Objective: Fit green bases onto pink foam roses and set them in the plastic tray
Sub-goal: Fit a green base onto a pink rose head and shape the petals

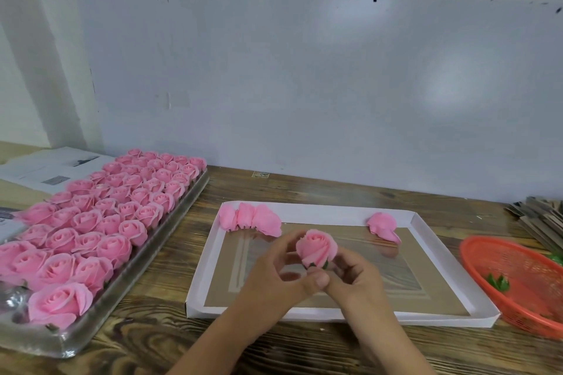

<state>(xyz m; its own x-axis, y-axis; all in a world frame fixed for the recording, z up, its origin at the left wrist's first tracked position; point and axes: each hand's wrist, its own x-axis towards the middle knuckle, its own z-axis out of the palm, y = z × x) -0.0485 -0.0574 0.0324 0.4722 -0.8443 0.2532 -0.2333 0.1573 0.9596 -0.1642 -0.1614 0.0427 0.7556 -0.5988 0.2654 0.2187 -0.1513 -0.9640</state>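
Note:
A pink foam rose [316,248] is held upright above the white box lid [341,210], with a green base [320,265] showing under its petals. My left hand [283,277] pinches the rose's underside, thumb against the base. My right hand [353,277] grips the same rose from the right. The clear plastic tray [128,277] on the left holds several rows of pink roses [103,216]. Three loose roses [249,219] lie at the lid's far left corner, and one more loose rose [384,225] lies at its far right.
An orange mesh basket [518,280] at the right holds green bases [498,281]. A stack of flat card pieces [539,216] sits behind it. Papers [51,167] lie beyond the tray. A white wall panel rises behind the wooden table [170,329].

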